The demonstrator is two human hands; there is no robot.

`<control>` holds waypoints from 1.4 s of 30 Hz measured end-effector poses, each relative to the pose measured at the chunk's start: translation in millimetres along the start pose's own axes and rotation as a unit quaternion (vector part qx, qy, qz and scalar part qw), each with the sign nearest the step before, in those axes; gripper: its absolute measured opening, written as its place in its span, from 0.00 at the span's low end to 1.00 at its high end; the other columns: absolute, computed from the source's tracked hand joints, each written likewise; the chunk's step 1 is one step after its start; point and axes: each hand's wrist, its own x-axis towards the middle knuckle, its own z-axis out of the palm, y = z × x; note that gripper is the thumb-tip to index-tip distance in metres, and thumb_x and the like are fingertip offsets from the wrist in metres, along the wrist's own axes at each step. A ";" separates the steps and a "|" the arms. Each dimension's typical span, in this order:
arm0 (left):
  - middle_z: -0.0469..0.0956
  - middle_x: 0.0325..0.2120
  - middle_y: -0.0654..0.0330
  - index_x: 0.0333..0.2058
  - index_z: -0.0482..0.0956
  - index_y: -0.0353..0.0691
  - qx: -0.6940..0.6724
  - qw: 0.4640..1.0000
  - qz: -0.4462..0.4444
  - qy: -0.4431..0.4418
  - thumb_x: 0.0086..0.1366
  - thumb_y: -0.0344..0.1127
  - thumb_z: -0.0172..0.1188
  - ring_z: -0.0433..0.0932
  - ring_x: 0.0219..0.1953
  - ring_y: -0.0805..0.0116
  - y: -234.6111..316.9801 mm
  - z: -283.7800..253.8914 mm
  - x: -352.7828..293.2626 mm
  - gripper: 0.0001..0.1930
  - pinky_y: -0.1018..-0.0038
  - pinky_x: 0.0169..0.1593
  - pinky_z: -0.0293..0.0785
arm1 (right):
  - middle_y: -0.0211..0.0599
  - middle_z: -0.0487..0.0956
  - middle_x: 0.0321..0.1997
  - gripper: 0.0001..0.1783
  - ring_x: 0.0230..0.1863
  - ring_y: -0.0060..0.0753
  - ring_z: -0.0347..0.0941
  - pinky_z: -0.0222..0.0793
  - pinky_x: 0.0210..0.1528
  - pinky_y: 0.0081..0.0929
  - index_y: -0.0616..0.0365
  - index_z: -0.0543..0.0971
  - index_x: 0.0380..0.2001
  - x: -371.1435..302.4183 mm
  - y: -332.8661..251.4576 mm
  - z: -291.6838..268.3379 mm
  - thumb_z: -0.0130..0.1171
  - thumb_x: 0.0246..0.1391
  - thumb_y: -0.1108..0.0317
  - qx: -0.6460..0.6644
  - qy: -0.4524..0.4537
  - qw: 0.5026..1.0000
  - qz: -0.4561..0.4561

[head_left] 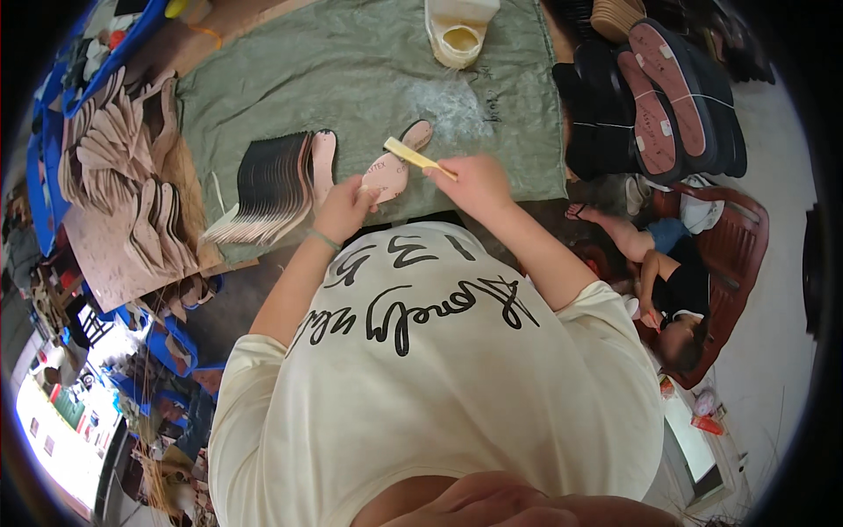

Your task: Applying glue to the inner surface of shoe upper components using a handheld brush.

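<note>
In my left hand (345, 209) is the near end of a pinkish shoe insole (386, 182), gripped between thumb and fingers. The insole lies over the green cloth with its far end pointing up and right, and a dark edge shows there. My right hand (476, 184) is closed around a flat yellow brush (418, 158). Its wide end crosses over the insole's middle; I cannot tell whether it touches. Just left of my left hand, another pink insole (324, 162) lies against a fanned row of dark-edged insoles (274, 184).
A green cloth (351, 79) covers the table. At its far edge stands a cut-open whitish jug (461, 39). Piles of insoles (114, 145) lie to the left, tied dark soles (672, 105) to the right. Beyond them, a person (680, 290) lies on a wooden chair (742, 263).
</note>
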 end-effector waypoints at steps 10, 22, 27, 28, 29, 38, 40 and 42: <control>0.79 0.26 0.44 0.39 0.72 0.30 0.143 0.988 -0.016 0.047 0.63 0.41 0.56 0.79 0.31 0.48 9.7 4.5 -7.4 0.16 0.61 0.36 0.72 | 0.45 0.79 0.25 0.22 0.28 0.51 0.76 0.69 0.30 0.46 0.55 0.81 0.24 18.2 9.0 -21.0 0.54 0.54 0.47 -0.084 0.036 0.995 0.042; 0.67 0.46 0.41 0.58 0.58 0.31 0.300 0.938 0.072 0.160 0.62 0.36 0.56 0.72 0.44 0.45 22.1 9.5 -7.3 0.29 0.60 0.40 0.73 | 0.44 0.82 0.37 0.22 0.41 0.47 0.79 0.73 0.42 0.41 0.57 0.83 0.36 157.9 32.6 -114.0 0.54 0.53 0.49 -0.251 0.022 0.955 0.155; 0.70 0.42 0.41 0.55 0.61 0.28 0.348 0.911 0.076 0.210 0.64 0.35 0.53 0.75 0.39 0.43 19.6 3.7 -0.3 0.24 0.59 0.37 0.74 | 0.43 0.82 0.39 0.21 0.42 0.46 0.79 0.73 0.42 0.40 0.57 0.82 0.38 164.6 22.6 -119.0 0.56 0.51 0.51 -0.275 -0.008 0.950 0.145; 0.72 0.37 0.43 0.49 0.64 0.28 0.357 0.911 0.056 0.200 0.64 0.35 0.53 0.76 0.36 0.44 20.6 2.1 1.3 0.20 0.58 0.36 0.74 | 0.43 0.82 0.38 0.21 0.41 0.46 0.79 0.74 0.42 0.40 0.57 0.82 0.37 161.7 21.2 -121.4 0.56 0.51 0.51 -0.276 -0.008 0.950 0.146; 0.74 0.31 0.44 0.44 0.67 0.29 0.367 0.910 0.035 0.189 0.64 0.35 0.53 0.77 0.34 0.45 21.8 0.6 2.8 0.16 0.57 0.35 0.74 | 0.43 0.82 0.38 0.21 0.41 0.46 0.79 0.74 0.42 0.40 0.57 0.82 0.37 159.4 23.9 -119.9 0.56 0.51 0.51 -0.275 -0.008 0.950 0.145; 0.76 0.19 0.44 0.24 0.76 0.32 0.396 0.896 0.022 0.201 0.66 0.42 0.49 0.78 0.27 0.46 38.4 -5.9 5.7 0.19 0.57 0.31 0.75 | 0.42 0.82 0.35 0.21 0.39 0.46 0.79 0.74 0.39 0.41 0.56 0.82 0.34 117.7 32.3 -108.1 0.56 0.52 0.49 -0.241 0.018 0.959 0.151; 0.76 0.19 0.43 0.25 0.76 0.31 0.333 0.928 -0.023 0.168 0.65 0.41 0.48 0.78 0.25 0.47 35.9 -9.1 9.3 0.19 0.58 0.30 0.74 | 0.42 0.82 0.32 0.20 0.38 0.46 0.79 0.74 0.38 0.41 0.57 0.83 0.32 116.1 40.7 -94.8 0.56 0.53 0.50 -0.240 0.090 0.959 0.122; 0.76 0.18 0.43 0.26 0.77 0.29 0.267 0.952 -0.069 0.136 0.64 0.41 0.47 0.78 0.24 0.47 32.0 -15.1 15.1 0.19 0.60 0.28 0.74 | 0.42 0.82 0.30 0.20 0.36 0.46 0.79 0.73 0.37 0.41 0.56 0.83 0.31 105.3 49.2 -92.6 0.55 0.53 0.50 -0.225 0.091 0.962 0.126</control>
